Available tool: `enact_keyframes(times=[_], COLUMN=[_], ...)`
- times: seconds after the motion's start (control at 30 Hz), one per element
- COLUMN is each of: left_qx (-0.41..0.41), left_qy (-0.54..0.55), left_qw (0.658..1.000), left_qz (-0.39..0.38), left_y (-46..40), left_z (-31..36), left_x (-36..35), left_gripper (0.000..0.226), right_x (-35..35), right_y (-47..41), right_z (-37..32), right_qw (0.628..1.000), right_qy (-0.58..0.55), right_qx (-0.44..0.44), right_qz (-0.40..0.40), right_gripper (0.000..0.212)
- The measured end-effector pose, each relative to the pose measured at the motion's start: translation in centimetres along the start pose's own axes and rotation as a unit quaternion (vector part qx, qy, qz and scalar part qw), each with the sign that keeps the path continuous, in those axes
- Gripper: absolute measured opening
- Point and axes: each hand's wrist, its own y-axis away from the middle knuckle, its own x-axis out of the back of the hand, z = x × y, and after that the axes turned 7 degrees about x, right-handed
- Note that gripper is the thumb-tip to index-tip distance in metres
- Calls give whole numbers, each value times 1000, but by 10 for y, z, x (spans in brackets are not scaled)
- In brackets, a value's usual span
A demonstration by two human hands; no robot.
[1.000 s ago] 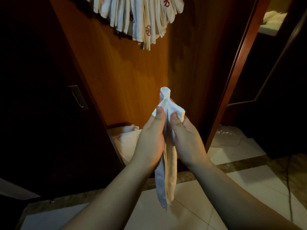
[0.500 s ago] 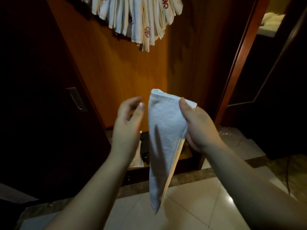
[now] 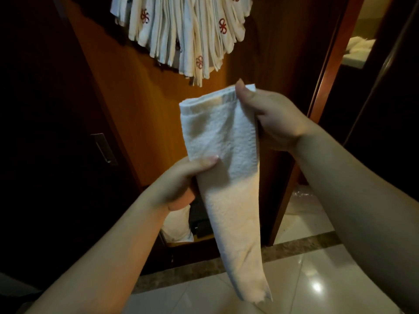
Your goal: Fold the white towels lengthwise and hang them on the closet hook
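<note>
Hands work apart on one white towel [image 3: 223, 177]: left hand [image 3: 181, 180], at seven o'clock of its middle, pinches the left edge; right hand [image 3: 269, 118] grips the top corner at one o'clock. Beyond, at twelve o'clock, folded towels [image 3: 181, 35] hang against the wooden closet panel [image 3: 140, 114].

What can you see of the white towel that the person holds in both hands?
The white towel is terry cloth, folded into a long strip that hangs down and narrows to its lower end. The right hand pinches its top corner; the left hand grips its left edge midway. Its lower half looks warm-toned in the light. It hangs below the towels already hung.
</note>
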Motion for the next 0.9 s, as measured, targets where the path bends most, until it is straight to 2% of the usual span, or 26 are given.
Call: enact_keyframes(times=[0.03,0.1,0.17,0.23,0.3,0.37,0.47,0.57,0.7,0.8,0.9], left_qx=[6,5,20,40,57,65,69,67,77,94,108], left_qy=[-30,-55,-36,-8,15,40,25,15,26,11,-9], left_qw=[999,998,998,996,990,980,966,957,939,931,928], left_qz=[9,31,51,79,131,187,246,283,335,354,356], left_y=[-3,-7,-12,-18,-25,-31,-34,-37,-47,-55,-61], left_z=[0,5,12,20,31,41,55,65,77,82,82], left_x=[0,-3,-7,-11,-13,-8,4,16,30,43,59], left_gripper=[31,22,24,38,52,53,51,29,23,25,31], right_x=[4,13,21,27,22,12,3,-2,-7,-11,-14], right_y=[-4,-9,-8,2,21,40,57,66,69,69,67], right_z=[0,14,44,89,135,166,183,185,167,152,137], right_qw=[1000,994,984,973,949,936,936,949,965,961,953], right_qy=[-28,-105,-144,-136,-205,-234,-235,-202,-69,-5,17], right_qx=[2,-29,-72,-126,-210,-253,-258,-239,-243,-250,-263], right_qz=[3,22,75,141,115,76,54,28,-74,-118,-152], right_gripper=[41,58,74,75,61,67,85,94,88,51,38])
